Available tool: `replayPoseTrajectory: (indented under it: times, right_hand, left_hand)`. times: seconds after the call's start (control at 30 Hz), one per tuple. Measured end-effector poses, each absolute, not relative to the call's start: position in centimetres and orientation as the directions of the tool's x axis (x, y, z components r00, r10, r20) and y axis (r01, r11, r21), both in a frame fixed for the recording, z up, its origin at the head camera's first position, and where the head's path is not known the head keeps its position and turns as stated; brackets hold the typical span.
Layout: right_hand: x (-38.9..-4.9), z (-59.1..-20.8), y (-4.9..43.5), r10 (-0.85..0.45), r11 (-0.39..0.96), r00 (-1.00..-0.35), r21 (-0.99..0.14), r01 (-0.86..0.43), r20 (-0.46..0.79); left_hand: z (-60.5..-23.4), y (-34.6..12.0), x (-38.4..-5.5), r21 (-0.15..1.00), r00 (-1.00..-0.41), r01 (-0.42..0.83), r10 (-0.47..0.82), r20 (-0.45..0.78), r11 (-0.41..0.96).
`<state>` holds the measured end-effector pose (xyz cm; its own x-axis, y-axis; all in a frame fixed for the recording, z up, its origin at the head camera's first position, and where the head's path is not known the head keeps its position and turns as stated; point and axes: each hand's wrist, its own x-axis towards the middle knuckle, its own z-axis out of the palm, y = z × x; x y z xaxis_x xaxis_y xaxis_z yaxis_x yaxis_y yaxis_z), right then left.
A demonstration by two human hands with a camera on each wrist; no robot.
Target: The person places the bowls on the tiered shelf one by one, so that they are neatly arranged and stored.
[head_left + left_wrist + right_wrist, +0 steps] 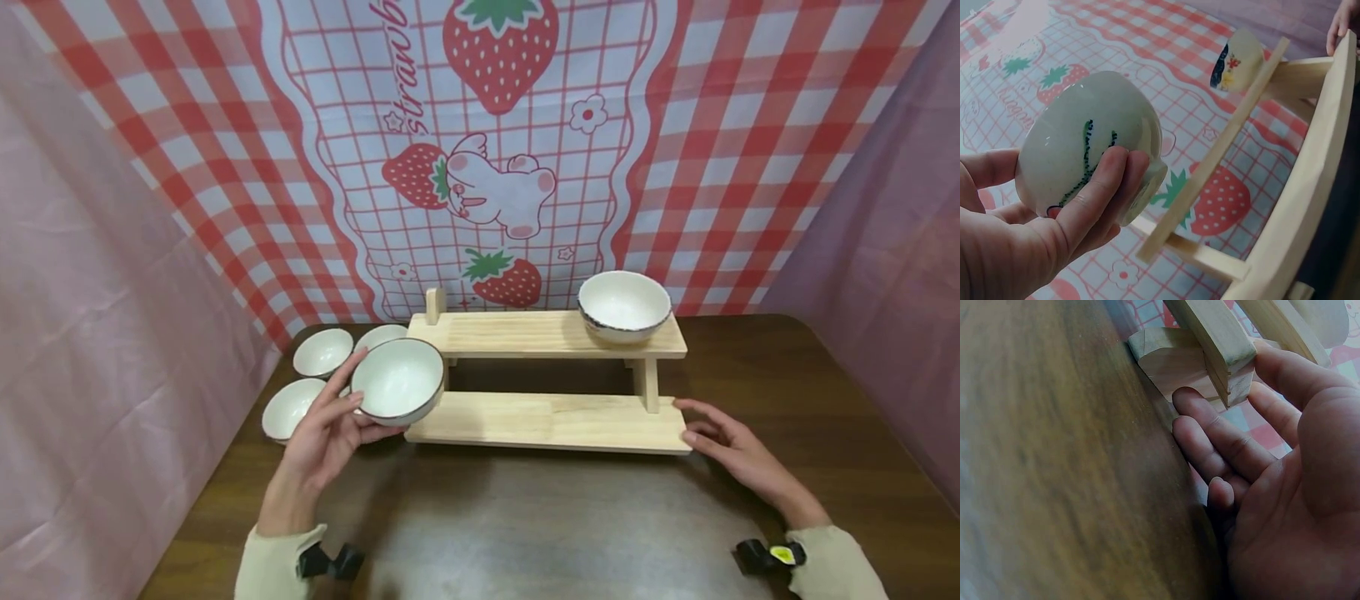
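My left hand (327, 433) holds a white bowl (400, 379) with a dark rim, just left of a two-tier wooden shelf (551, 419). In the left wrist view its fingers curl round the bowl's outside (1085, 137), which carries a green and blue painted line. At the shelf's lower right end, my right hand (731, 446) grips the board's edge with thumb and index finger. Seen from the right wrist, the other fingers (1229, 437) bend loosely below the board's end (1235, 369). Another white bowl (625, 306), dark-edged, stands on the upper tier's right end.
Several more white bowls, among them one at the back (323, 352) and one nearer (291, 409), stand on the dark wooden table (555, 525) left of the shelf. A strawberry-print checked cloth (495, 183) hangs behind. Pink cloth (112, 333) covers the left side.
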<state>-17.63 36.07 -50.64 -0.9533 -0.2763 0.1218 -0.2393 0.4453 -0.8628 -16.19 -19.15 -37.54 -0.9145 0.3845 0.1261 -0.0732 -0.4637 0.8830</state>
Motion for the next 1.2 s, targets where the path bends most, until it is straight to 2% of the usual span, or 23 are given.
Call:
replayPoseTrajectory:
  times: [0.2, 0.8, 1.2]
  right_hand:
    - [-17.6, -50.6, 36.1, -0.274, 0.445, -0.954, -0.862, -0.242, 0.126]
    - [-17.4, -50.3, 36.0, -0.245, 0.487, -0.967, -0.854, -0.182, 0.066]
    - [-17.4, -50.2, 35.9, -0.242, 0.492, -0.968, -0.852, -0.176, 0.061]
  left_hand:
    - [-36.5, -17.6, -17.5, 0.91, -0.931, -0.07, 0.354, 0.087, -0.408]
    - [-35.4, -13.3, -20.4, 0.882, -0.935, -0.143, 0.353, 0.028, -0.449]
    - [-35.2, -10.5, -22.1, 0.898, -0.931, -0.132, 0.363, 0.033, -0.42]
